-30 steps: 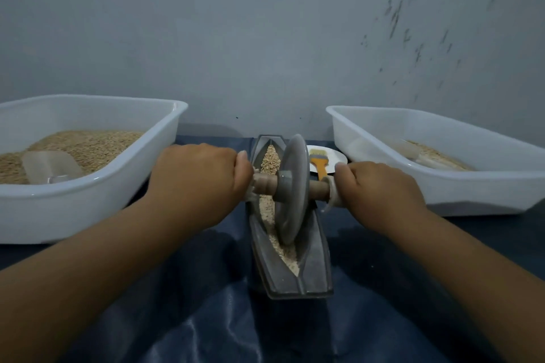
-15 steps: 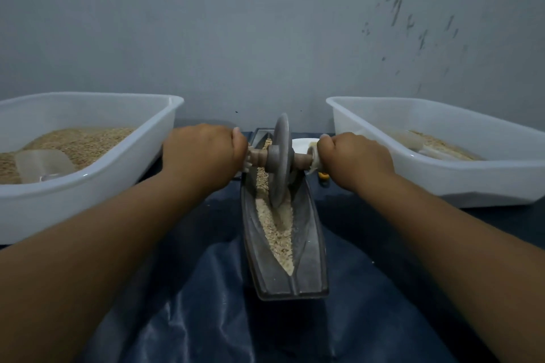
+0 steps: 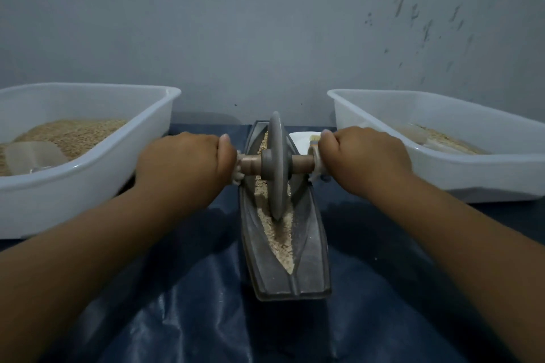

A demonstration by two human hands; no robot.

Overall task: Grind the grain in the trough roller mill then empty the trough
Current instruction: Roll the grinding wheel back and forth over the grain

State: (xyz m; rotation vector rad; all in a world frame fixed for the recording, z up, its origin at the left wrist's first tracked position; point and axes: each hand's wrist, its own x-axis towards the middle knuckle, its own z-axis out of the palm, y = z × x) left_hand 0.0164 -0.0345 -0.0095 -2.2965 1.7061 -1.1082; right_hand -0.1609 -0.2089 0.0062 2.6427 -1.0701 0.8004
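A grey boat-shaped trough (image 3: 312, 259) lies lengthwise on the dark blue sheet, with pale crushed grain (image 3: 278, 240) along its groove. A grey roller wheel (image 3: 277, 165) stands upright in the groove near the trough's far half, on a wooden axle (image 3: 250, 163). My left hand (image 3: 182, 165) grips the axle's left end. My right hand (image 3: 364, 158) grips its right end. Both fists hide the handle ends.
A white tub (image 3: 88, 174) on the left holds grain and a clear scoop (image 3: 32, 156). Another white tub (image 3: 477, 168) on the right holds a little grain. A white plate (image 3: 300, 140) with a brush sits behind the trough. A grey wall stands close behind.
The wheel rolled away to the trough's far end, then came back toward me a little. Both hands kept their grip on the axle.
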